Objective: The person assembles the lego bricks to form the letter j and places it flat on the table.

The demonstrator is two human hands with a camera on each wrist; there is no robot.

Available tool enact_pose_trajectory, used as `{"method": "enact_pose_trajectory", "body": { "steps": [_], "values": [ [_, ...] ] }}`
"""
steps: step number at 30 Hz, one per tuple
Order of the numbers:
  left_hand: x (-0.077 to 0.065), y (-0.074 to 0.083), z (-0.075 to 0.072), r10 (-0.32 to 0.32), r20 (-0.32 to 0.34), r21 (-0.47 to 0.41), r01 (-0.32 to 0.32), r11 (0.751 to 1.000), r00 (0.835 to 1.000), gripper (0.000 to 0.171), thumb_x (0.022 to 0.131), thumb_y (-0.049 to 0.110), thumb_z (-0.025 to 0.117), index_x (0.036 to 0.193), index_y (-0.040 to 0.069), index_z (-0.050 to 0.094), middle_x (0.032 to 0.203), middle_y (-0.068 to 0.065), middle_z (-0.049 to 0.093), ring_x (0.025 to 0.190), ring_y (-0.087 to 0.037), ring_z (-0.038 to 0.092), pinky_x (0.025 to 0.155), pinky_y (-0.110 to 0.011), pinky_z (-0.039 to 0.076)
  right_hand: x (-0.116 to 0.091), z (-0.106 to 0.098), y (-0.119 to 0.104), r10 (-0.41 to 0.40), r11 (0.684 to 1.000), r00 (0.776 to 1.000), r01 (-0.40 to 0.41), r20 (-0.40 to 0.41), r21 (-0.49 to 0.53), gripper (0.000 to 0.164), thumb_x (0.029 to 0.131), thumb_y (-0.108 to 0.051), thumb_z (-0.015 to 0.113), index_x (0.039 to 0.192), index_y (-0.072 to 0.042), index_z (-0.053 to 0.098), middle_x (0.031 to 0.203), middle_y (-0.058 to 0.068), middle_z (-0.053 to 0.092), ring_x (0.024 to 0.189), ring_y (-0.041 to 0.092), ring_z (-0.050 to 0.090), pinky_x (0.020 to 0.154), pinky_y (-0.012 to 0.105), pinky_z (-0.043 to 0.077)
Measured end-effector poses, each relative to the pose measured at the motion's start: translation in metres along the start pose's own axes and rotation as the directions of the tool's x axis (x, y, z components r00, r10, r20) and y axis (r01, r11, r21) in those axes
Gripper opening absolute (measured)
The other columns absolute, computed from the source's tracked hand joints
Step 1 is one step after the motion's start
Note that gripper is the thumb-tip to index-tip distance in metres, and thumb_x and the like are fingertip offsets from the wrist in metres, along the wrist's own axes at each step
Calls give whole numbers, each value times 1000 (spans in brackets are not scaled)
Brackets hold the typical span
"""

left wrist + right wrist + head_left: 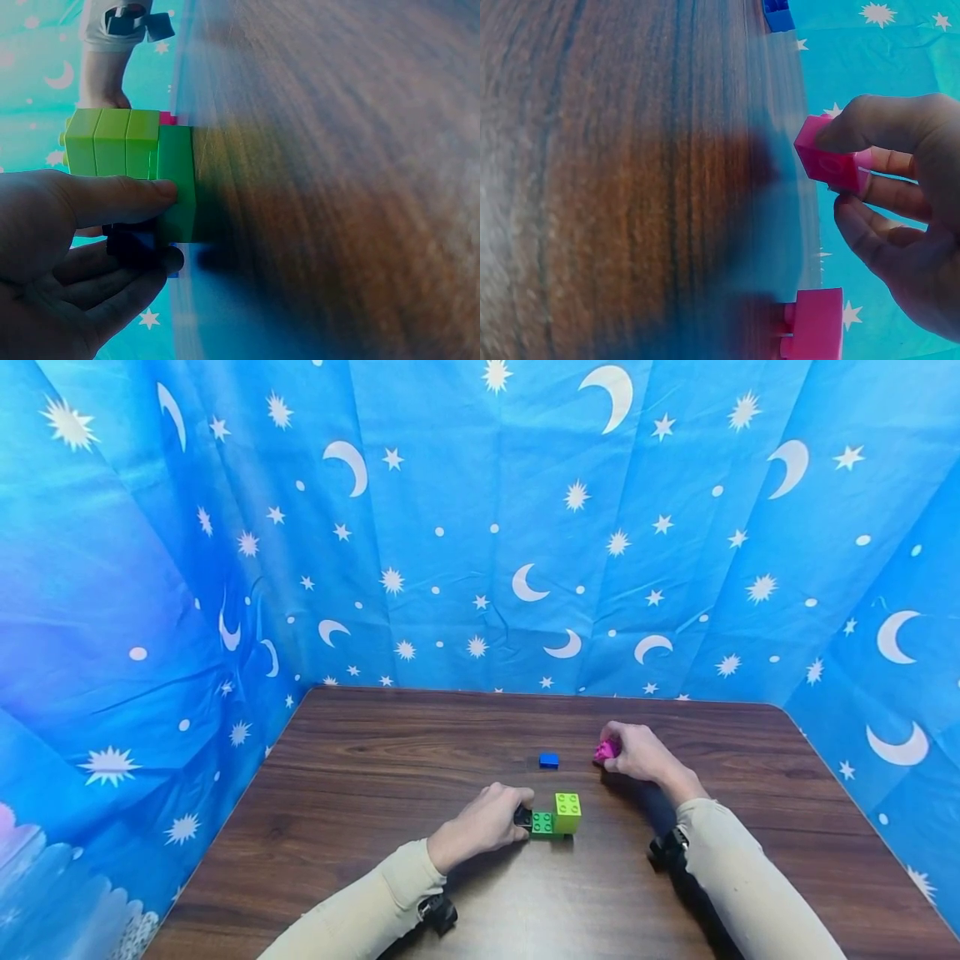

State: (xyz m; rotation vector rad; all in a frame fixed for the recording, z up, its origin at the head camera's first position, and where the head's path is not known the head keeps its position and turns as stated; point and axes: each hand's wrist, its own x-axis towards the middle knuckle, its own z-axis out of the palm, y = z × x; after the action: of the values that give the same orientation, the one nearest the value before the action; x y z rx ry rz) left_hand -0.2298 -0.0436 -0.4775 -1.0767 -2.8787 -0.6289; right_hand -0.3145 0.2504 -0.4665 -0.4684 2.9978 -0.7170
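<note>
In the head view, my left hand (483,818) grips the left end of a small toy brick build. It has a green brick (542,823) as its base, a black brick (522,816) at the left end and a lime green stack (567,813) at the right end. The left wrist view shows the thumb pressed along the side of the green base, with fingers round the black brick. Farther back, my right hand (637,753) pinches a pink brick (829,154) between thumb and fingers, close over the table.
A blue brick (549,761) lies on the brown wooden table (390,735) between the hands. Another pink brick (817,324) appears low in the right wrist view, studs facing sideways. Blue curtains (465,568) with moons and stars surround the table's back and sides.
</note>
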Motion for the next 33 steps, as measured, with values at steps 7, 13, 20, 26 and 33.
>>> {"method": "enact_pose_trajectory", "body": {
  "steps": [7, 13, 20, 26, 33],
  "values": [
    [0, 0, 0, 6, -3, 5, -6, 1000, 1000, 26, 72, 15, 82, 84, 16, 59, 72, 4, 63, 61, -6, 50, 55, -21, 41, -2, 4, 2, 0, 1000, 1000, 0, -11, 8, 34, 76, -8, 77, 106, -6, 62, 91, 9, 63, 81, 24, 56, 75, 42, 50],
    [0, 2, 0, -2, 7, 0, 2, 1000, 1000, 26, 73, 15, 82, 85, 16, 59, 73, 4, 64, 62, -6, 50, 55, -21, 41, -5, 6, 4, -13, 1000, 1000, 13, -4, 23, 32, 78, -7, 77, 105, -8, 61, 92, 9, 64, 83, 24, 58, 77, 43, 52],
    [0, 2, -1, 4, 7, -1, -4, 1000, 1000, 27, 73, 15, 83, 83, 17, 58, 72, 7, 61, 63, -5, 51, 56, -21, 42, -9, 4, 4, -67, 996, 997, 69, -45, 61, 33, 71, -4, 77, 100, -5, 61, 87, 7, 67, 81, 22, 64, 74, 40, 52],
    [1, 1, 0, 12, 6, 0, -12, 1000, 1000, 28, 73, 15, 83, 83, 16, 58, 73, 6, 63, 63, -4, 51, 57, -20, 43, -11, 5, 4, -75, 995, 996, 79, -55, 64, 36, 73, -5, 78, 105, -4, 62, 89, 8, 68, 83, 22, 64, 75, 41, 53],
    [0, 1, -1, 9, 5, -13, -9, 1000, 1000, 27, 73, 15, 83, 85, 14, 59, 74, 4, 66, 63, -4, 52, 57, -20, 44, -16, 3, 2, -58, 996, 998, 60, -35, 69, 40, 78, -9, 78, 116, -3, 67, 92, 8, 69, 82, 21, 63, 74, 38, 53]
  ]
}}
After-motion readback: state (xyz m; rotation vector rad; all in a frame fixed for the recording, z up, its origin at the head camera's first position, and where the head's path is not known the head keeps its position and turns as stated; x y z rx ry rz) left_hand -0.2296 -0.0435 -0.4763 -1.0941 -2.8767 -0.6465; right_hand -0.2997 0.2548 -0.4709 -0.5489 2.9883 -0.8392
